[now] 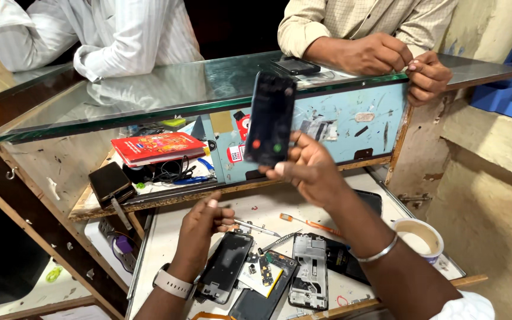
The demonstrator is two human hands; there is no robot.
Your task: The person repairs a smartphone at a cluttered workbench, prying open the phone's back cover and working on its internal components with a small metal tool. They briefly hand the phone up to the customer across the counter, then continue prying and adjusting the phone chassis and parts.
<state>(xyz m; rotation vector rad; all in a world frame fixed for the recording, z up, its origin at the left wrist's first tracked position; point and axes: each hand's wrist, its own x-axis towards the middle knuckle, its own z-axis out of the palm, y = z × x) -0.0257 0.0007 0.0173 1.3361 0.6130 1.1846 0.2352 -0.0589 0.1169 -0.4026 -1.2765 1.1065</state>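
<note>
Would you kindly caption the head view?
Right hand raises a dark phone; left hand rests beside opened phone parts.

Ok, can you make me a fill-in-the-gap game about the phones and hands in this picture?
1. The right hand holds up a dark ____.
2. The left hand wears a pale ____ on its wrist.
3. The paper cup stands at the worktop's ____ edge.
4. The red book lies ____ the glass counter.

Missing words: phone; watch; right; under

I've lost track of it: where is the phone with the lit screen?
In the head view, the phone is held up at centre by the right hand, before the blue panel under the glass counter.
</note>
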